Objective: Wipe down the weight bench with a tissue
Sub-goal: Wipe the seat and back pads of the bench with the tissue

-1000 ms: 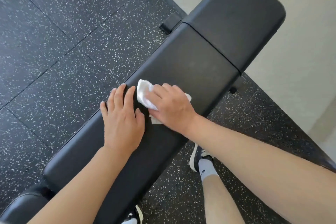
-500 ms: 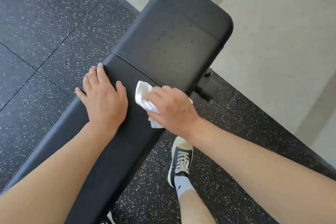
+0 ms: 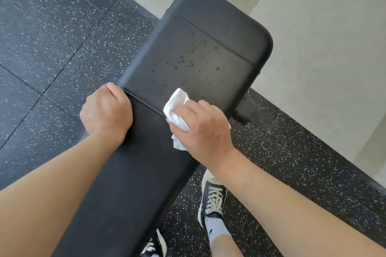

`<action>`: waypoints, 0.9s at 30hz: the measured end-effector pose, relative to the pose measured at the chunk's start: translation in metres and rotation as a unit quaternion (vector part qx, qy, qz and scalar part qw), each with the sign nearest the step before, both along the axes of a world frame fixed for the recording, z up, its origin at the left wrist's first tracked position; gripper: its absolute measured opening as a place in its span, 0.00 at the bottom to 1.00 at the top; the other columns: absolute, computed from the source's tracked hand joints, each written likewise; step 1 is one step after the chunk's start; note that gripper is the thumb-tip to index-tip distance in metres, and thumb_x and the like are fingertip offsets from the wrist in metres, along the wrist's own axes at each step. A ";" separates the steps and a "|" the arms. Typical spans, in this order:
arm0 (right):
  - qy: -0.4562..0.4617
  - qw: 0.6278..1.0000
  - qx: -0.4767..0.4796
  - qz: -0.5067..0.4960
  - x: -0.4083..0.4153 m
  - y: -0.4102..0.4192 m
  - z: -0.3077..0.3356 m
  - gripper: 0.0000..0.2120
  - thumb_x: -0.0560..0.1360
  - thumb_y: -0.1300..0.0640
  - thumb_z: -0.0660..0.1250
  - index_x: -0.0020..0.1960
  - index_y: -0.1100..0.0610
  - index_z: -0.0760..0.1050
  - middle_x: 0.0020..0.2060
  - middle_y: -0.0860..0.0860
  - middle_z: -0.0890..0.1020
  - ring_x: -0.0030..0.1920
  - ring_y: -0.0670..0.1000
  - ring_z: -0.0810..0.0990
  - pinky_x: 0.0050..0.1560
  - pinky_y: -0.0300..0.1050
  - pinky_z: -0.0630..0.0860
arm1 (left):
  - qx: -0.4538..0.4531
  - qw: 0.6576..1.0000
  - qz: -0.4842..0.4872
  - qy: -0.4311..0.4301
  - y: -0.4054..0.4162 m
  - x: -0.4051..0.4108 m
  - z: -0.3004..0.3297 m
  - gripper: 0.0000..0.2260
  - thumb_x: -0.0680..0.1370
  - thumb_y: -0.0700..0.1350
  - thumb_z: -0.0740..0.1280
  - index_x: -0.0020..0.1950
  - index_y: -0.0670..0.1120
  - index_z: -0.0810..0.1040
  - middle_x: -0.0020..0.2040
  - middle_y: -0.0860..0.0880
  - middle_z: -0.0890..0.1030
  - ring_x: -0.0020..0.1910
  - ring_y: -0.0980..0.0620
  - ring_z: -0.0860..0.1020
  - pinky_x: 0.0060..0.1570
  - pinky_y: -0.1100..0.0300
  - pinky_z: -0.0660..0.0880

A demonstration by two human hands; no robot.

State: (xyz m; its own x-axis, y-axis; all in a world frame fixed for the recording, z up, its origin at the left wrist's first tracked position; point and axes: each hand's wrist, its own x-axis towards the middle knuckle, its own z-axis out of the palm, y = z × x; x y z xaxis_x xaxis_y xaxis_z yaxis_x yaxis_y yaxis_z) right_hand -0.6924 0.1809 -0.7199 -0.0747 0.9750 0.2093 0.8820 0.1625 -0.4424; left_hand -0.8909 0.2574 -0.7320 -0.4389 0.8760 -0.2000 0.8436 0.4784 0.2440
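Observation:
A black padded weight bench runs from the lower left up to the top middle, split by a seam into a long pad and a far end pad dotted with small droplets. My right hand presses a crumpled white tissue onto the bench right at the seam. My left hand is curled over the bench's left edge just below the seam, its fingers wrapped around the side.
Black speckled rubber floor tiles lie on both sides of the bench. A pale smooth floor starts beyond the far end. My right foot in a dark sneaker stands close to the bench's right side; a bench bracket sticks out there.
Both hands have travelled along the bench toward the far end pad. My left hand went from lying flat on top to gripping the left edge. The tissue now reaches the seam.

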 end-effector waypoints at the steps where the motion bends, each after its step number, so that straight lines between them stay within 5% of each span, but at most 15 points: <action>1: 0.003 1.000 0.001 -0.013 -0.014 0.010 -0.001 0.11 0.75 0.52 0.72 0.38 0.55 0.75 0.32 0.50 0.73 0.32 0.54 0.68 0.30 0.53 0.70 | 0.000 1.000 -0.001 0.001 0.001 -0.001 0.000 0.20 0.84 0.51 0.48 0.40 0.44 0.72 0.47 0.32 0.81 0.44 0.32 0.76 0.44 0.47 0.64; 8: 0.079 0.995 0.014 -0.060 -0.098 0.093 0.005 0.16 0.74 0.47 0.74 0.36 0.57 0.78 0.32 0.51 0.78 0.33 0.57 0.73 0.32 0.52 0.68 | -0.062 0.998 -0.020 0.013 0.005 -0.009 -0.009 0.17 0.83 0.53 0.52 0.36 0.50 0.67 0.32 0.51 0.70 0.37 0.41 0.72 0.41 0.51 0.66; 20: -0.066 0.998 0.022 0.006 0.051 -0.012 0.001 0.14 0.80 0.52 0.71 0.39 0.56 0.79 0.31 0.50 0.74 0.31 0.55 0.67 0.30 0.54 0.69 | -0.020 0.999 -0.033 -0.012 0.003 -0.005 -0.003 0.16 0.84 0.50 0.47 0.44 0.48 0.69 0.36 0.48 0.69 0.38 0.41 0.67 0.42 0.49 0.63; 27: -0.025 0.996 0.052 -0.074 -0.024 0.042 -0.008 0.15 0.76 0.54 0.72 0.34 0.56 0.73 0.30 0.52 0.71 0.31 0.55 0.66 0.30 0.53 0.67 | -0.026 0.999 -0.031 -0.016 0.004 -0.007 -0.003 0.17 0.83 0.51 0.46 0.45 0.48 0.71 0.33 0.52 0.66 0.38 0.41 0.67 0.42 0.50 0.62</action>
